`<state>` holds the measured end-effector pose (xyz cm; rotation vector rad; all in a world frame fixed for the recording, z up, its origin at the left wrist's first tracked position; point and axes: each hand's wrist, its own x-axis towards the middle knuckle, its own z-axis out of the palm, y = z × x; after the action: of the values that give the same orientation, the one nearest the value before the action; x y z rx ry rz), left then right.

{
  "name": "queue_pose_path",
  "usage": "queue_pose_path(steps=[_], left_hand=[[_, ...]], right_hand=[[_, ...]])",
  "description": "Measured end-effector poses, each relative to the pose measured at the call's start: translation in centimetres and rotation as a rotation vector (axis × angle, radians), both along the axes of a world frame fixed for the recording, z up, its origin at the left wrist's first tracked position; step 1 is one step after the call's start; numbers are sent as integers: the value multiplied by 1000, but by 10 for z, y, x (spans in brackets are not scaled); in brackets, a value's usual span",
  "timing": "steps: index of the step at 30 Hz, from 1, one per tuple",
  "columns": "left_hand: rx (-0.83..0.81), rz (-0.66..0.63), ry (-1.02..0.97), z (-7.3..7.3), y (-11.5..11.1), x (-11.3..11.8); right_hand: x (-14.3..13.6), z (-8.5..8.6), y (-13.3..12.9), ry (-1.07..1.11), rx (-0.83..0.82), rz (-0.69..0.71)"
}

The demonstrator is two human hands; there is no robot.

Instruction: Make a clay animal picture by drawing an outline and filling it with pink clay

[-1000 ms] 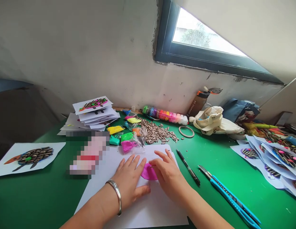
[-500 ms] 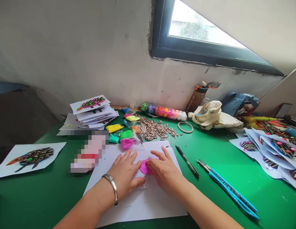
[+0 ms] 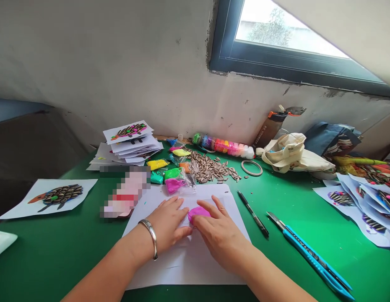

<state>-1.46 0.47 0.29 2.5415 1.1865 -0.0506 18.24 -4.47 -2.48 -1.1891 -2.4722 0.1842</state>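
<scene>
Several packets and a seed pile crowd beyond the paper, pen alongside; pink clay sits between the left hand, flat and loose, and the right hand, fingers touching it, grip unclear.

on my remote feed, the right hand covers part of the pink clay; i cannot tell exactly where they touch. pixel blocks blur a pinkish object. the left edge cuts off a white thing, the right edge a pile of pictures.
</scene>
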Motion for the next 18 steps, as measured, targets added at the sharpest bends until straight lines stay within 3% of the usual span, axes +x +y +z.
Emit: queue_pose_path(steps=[11, 18], left_hand=[[-16, 30, 42, -7, -4, 0], [-43, 48, 69, -8, -5, 3]], right_hand=[[-4, -2, -4, -34, 2, 44], [16, 14, -4, 26, -20, -32]])
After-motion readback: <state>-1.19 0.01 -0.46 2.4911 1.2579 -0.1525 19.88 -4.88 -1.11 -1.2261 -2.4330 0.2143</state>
